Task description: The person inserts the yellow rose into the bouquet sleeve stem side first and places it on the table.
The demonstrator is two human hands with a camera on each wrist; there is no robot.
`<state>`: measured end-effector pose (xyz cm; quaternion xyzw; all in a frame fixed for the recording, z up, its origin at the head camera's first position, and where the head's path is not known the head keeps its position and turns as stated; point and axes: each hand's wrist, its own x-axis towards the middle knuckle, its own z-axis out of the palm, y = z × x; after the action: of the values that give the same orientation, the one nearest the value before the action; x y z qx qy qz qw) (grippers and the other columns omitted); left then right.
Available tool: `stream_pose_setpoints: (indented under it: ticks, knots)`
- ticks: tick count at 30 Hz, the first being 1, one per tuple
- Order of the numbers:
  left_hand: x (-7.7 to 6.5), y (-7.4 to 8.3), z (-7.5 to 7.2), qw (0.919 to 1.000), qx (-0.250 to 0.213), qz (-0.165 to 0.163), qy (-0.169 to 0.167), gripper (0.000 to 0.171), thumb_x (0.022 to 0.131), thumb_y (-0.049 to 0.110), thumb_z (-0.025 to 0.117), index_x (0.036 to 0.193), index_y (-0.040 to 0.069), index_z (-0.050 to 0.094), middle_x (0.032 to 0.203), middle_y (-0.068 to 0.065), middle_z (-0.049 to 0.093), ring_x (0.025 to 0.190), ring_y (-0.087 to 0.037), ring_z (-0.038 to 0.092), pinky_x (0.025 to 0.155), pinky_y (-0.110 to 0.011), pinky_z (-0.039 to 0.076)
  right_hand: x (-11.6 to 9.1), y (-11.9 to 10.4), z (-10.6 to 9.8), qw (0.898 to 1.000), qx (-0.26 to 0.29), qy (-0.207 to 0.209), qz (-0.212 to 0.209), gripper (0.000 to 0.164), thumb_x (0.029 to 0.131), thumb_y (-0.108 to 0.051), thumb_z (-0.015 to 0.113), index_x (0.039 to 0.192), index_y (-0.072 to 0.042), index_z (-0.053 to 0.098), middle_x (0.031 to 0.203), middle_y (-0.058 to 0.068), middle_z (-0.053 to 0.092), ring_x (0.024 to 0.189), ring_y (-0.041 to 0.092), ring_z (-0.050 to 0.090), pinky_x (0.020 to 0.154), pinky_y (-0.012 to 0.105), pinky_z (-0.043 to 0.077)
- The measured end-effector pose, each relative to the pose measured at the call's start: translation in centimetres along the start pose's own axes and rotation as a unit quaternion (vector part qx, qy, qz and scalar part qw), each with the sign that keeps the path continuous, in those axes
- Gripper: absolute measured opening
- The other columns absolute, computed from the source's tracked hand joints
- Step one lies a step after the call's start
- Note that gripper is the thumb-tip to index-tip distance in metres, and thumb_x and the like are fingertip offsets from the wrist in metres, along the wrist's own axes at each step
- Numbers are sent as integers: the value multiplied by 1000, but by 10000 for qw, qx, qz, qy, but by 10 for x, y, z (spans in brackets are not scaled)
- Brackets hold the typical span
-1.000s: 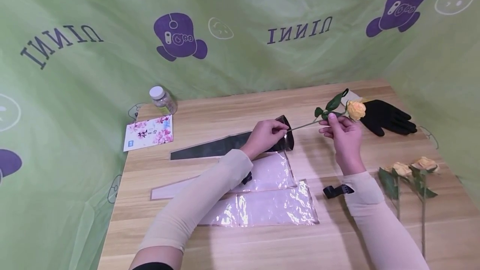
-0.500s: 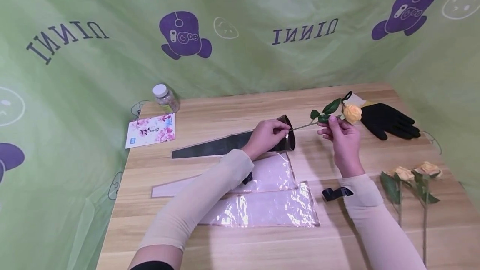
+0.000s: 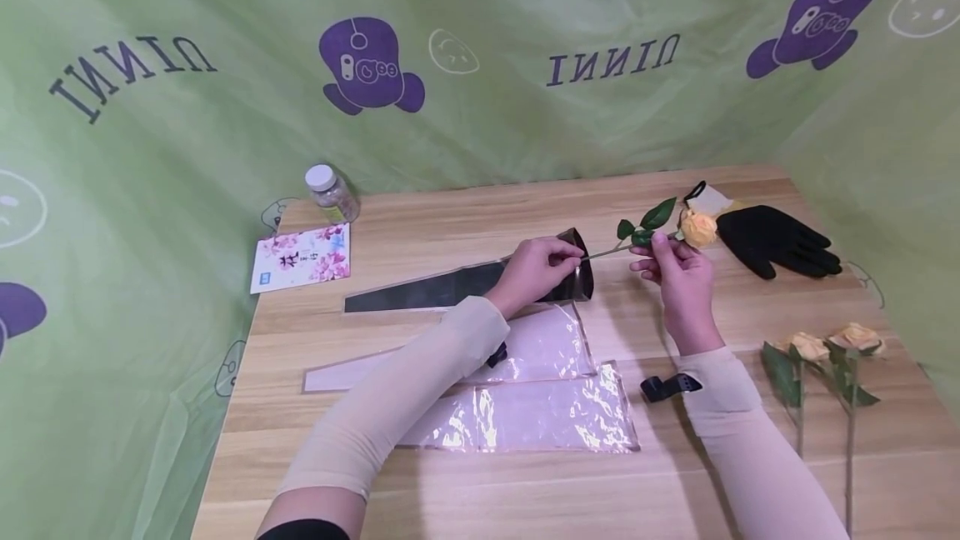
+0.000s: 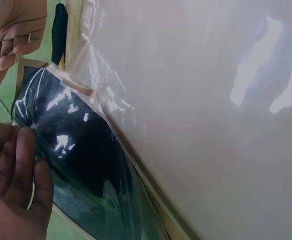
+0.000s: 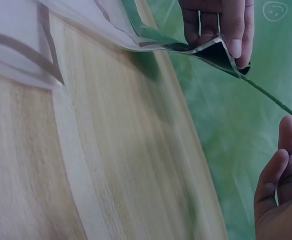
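Note:
A black flower sleeve (image 3: pixel 423 290) with a clear border lies across the table, its wide mouth gaping to the right. At that mouth my left hand (image 3: pixel 534 272) pinches the upper film edge. A yellow rose (image 3: pixel 699 228) with green leaves lies almost level, and my right hand (image 3: pixel 686 294) holds its stem just below the bloom. The stem (image 5: pixel 271 96) runs leftward into the sleeve's mouth, past the left fingertips, in the right wrist view. Through the film in the left wrist view, part of the stem shows inside. Whether the left fingers also touch the stem, I cannot tell.
Two pale clear-fronted sleeves (image 3: pixel 517 415) lie nearer me. Two more yellow roses (image 3: pixel 810 347) rest at the right. A black work glove (image 3: pixel 776 240) lies behind the right hand. A lidded jar (image 3: pixel 332 194) and a floral card (image 3: pixel 302 259) are at the back left.
My right hand has moved slightly left with the rose, bringing its bloom closer to the sleeve's mouth. The left hand keeps its pinch at the edge. The head view has shifted a little.

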<state>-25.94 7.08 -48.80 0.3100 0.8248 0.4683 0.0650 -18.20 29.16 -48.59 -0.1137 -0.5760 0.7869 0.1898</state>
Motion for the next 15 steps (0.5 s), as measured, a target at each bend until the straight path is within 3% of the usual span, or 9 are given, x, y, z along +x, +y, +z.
stream_pose_setpoints:
  ticks: [8,15]
  knots:
    - [1,1,1,9998,-184,-120,8,16,98,14,70,111,11,78,110,1,73,84,-1,64,77,-16,50,0,8,8,9994,-92,45,319,27,98,-25,69,103,1,68,91,15,76,68,18,73,62,25,57]
    - [4,5,3,9999,-126,20,38,17,98,14,69,112,9,78,110,-1,74,86,0,64,78,-15,50,-1,12,14,9984,-2,11,563,30,97,-25,71,105,3,65,92,14,75,69,20,73,68,30,59]
